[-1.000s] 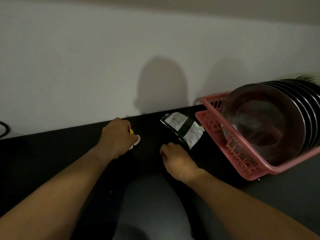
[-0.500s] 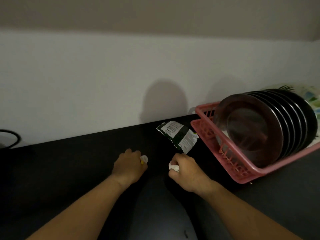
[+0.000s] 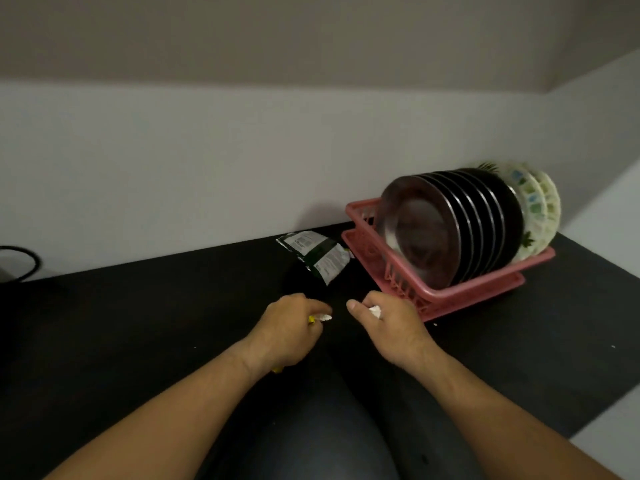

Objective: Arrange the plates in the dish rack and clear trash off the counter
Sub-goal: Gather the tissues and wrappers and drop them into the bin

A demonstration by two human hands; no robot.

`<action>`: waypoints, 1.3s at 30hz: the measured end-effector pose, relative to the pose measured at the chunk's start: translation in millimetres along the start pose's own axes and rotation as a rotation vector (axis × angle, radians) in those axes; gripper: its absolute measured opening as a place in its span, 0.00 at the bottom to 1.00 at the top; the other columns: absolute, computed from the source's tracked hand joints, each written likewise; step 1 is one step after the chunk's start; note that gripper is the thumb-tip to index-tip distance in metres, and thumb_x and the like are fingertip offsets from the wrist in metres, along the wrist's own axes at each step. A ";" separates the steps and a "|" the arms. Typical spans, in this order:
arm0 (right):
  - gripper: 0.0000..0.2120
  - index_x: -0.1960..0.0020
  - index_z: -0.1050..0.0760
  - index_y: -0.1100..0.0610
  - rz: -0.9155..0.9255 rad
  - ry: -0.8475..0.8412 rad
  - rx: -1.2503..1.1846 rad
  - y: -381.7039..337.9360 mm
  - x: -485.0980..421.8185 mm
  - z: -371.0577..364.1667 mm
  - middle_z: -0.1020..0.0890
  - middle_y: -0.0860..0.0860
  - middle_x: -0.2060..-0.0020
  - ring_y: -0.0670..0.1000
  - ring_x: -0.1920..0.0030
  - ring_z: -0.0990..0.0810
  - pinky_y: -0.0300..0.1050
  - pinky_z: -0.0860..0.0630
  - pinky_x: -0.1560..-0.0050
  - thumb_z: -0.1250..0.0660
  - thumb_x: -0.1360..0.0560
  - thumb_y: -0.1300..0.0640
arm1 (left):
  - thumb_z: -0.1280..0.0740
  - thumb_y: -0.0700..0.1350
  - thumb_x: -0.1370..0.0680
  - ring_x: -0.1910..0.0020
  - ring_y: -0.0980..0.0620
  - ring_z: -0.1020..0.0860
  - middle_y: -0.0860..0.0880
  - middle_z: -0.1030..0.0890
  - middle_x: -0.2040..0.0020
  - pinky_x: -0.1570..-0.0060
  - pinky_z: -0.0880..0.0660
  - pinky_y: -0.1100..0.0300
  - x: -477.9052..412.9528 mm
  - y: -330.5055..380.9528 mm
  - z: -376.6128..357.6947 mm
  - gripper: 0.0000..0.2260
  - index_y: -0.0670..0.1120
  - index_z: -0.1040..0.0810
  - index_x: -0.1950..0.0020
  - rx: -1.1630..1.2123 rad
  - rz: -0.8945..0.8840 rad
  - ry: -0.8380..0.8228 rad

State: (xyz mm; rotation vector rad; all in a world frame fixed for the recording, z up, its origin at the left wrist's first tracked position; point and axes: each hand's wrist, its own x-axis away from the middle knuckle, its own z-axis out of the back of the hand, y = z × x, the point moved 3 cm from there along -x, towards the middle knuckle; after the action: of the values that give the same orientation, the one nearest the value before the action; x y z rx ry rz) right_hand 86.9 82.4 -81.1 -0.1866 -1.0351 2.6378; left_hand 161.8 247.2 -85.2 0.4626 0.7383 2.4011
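Observation:
A pink dish rack (image 3: 446, 296) stands at the right on the black counter (image 3: 138, 313). Several dark steel plates (image 3: 450, 220) stand upright in it, with patterned white plates (image 3: 535, 209) behind them. A green and white wrapper (image 3: 317, 254) lies flat just left of the rack. My left hand (image 3: 287, 327) grips a small white and yellow scrap of trash (image 3: 323, 317) over the counter's middle. My right hand (image 3: 388, 323) holds a crumpled white scrap (image 3: 375, 311), close to the rack's front corner. The two hands are a little apart.
A white wall (image 3: 242, 168) runs behind the counter. A dark cable loop (image 3: 24, 263) shows at the far left edge. The counter's front edge and a pale floor show at the lower right. My dark-clothed lap fills the bottom middle.
My right hand has picked up a white scrap from the counter. My left hand pulled back toward me with its scrap. The view shifted, bringing more of the rack into sight.

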 end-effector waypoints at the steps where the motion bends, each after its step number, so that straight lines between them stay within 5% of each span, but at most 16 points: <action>1: 0.15 0.63 0.26 0.48 -0.013 -0.001 0.008 4.4 6.2 4.1 0.23 0.46 0.67 0.44 0.65 0.24 0.37 0.32 0.65 0.35 0.21 0.43 | 0.37 0.46 0.20 0.43 0.55 0.24 0.53 0.26 0.39 0.43 0.24 0.58 2.2 6.7 -3.5 0.12 0.57 0.22 0.38 0.030 -0.013 0.004; 6: 0.13 0.59 0.24 0.53 -0.133 -0.030 -0.035 34.0 42.4 32.7 0.19 0.51 0.61 0.50 0.62 0.17 0.47 0.17 0.59 0.35 0.20 0.45 | 0.30 0.49 0.24 0.60 0.56 0.18 0.52 0.18 0.57 0.56 0.18 0.56 10.5 39.7 -36.0 0.02 0.52 0.18 0.55 0.287 0.024 -0.002; 10: 0.05 0.52 0.23 0.50 -0.221 -0.060 -0.130 67.6 75.5 68.2 0.17 0.52 0.57 0.48 0.63 0.17 0.40 0.20 0.65 0.36 0.19 0.55 | 0.29 0.59 0.27 0.71 0.57 0.20 0.51 0.17 0.67 0.65 0.20 0.59 16.1 87.5 -70.8 0.14 0.49 0.18 0.63 0.305 0.041 0.050; 14: 0.06 0.52 0.23 0.46 -0.196 -0.036 -0.049 107.7 106.5 111.5 0.19 0.48 0.59 0.45 0.62 0.20 0.37 0.27 0.65 0.38 0.18 0.52 | 0.32 0.53 0.23 0.64 0.56 0.19 0.54 0.20 0.61 0.57 0.18 0.54 23.5 148.9 -110.3 0.11 0.49 0.18 0.62 0.214 0.006 0.084; 19: 0.22 0.69 0.29 0.51 -0.130 0.026 -0.015 175.5 155.7 161.4 0.26 0.46 0.74 0.44 0.71 0.28 0.43 0.30 0.67 0.38 0.19 0.44 | 0.34 0.48 0.22 0.59 0.59 0.20 0.55 0.20 0.56 0.56 0.19 0.58 42.9 224.5 -175.8 0.05 0.52 0.18 0.55 0.236 -0.081 0.077; 22: 0.25 0.71 0.30 0.52 -0.202 0.017 -0.089 221.3 184.5 185.8 0.29 0.46 0.76 0.45 0.73 0.29 0.43 0.32 0.68 0.44 0.17 0.46 | 0.35 0.51 0.21 0.55 0.59 0.22 0.57 0.24 0.53 0.51 0.21 0.57 51.2 261.0 -225.2 0.06 0.53 0.19 0.53 0.141 -0.087 0.042; 32: 0.23 0.68 0.34 0.52 -0.284 -0.163 0.072 334.6 241.0 184.0 0.26 0.50 0.68 0.51 0.65 0.27 0.44 0.34 0.59 0.47 0.16 0.48 | 0.35 0.53 0.21 0.61 0.57 0.25 0.56 0.25 0.59 0.59 0.28 0.60 67.1 290.1 -350.0 0.11 0.51 0.22 0.60 -0.058 -0.097 0.002; 37: 0.19 0.61 0.25 0.59 -0.338 -0.255 0.068 420.0 264.5 119.0 0.17 0.63 0.55 0.61 0.52 0.20 0.47 0.31 0.54 0.42 0.17 0.51 | 0.34 0.52 0.22 0.60 0.50 0.23 0.52 0.26 0.61 0.60 0.29 0.56 64.3 236.5 -443.8 0.12 0.46 0.19 0.60 -0.061 -0.014 -0.051; 39: 0.17 0.64 0.28 0.55 -0.365 -0.303 0.042 458.8 278.8 82.9 0.17 0.62 0.55 0.60 0.52 0.20 0.46 0.32 0.56 0.39 0.18 0.51 | 0.35 0.54 0.23 0.60 0.49 0.22 0.51 0.26 0.62 0.61 0.30 0.56 67.5 203.2 -486.1 0.13 0.46 0.19 0.60 -0.049 0.059 -0.069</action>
State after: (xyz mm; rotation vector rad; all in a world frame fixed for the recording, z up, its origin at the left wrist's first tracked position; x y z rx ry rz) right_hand -301.0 -199.7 -336.2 0.3868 -0.9900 2.3916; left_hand -206.2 -42.6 -335.9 0.5514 0.6426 2.4394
